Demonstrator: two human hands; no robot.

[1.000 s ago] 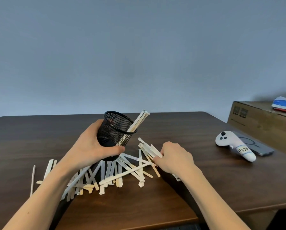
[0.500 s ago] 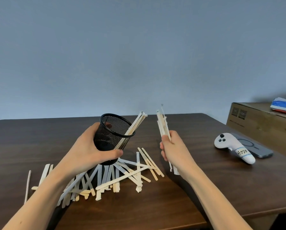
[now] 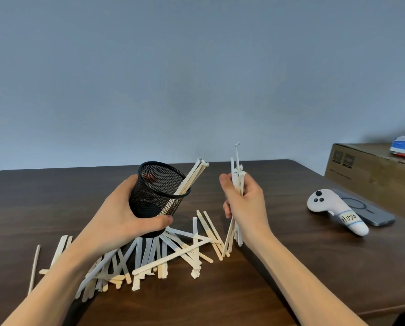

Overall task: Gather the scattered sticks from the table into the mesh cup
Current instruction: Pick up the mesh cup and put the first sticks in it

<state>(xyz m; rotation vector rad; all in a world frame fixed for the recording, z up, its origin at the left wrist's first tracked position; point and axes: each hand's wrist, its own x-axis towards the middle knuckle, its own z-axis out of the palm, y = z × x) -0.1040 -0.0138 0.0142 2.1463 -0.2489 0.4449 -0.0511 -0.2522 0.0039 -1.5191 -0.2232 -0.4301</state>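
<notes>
Many sticks (image 3: 163,257) lie below mesh cup (image 3: 158,195), gripped by left hand (image 3: 122,220); right hand (image 3: 246,205), right of cup, clenches a bundle (image 3: 237,175); next: insert bundle into cup

A white plastic handheld controller (image 3: 333,211) carries a handwritten label reading "Hozo". Print on the brown cardboard box (image 3: 370,170) is too small to read.
</notes>
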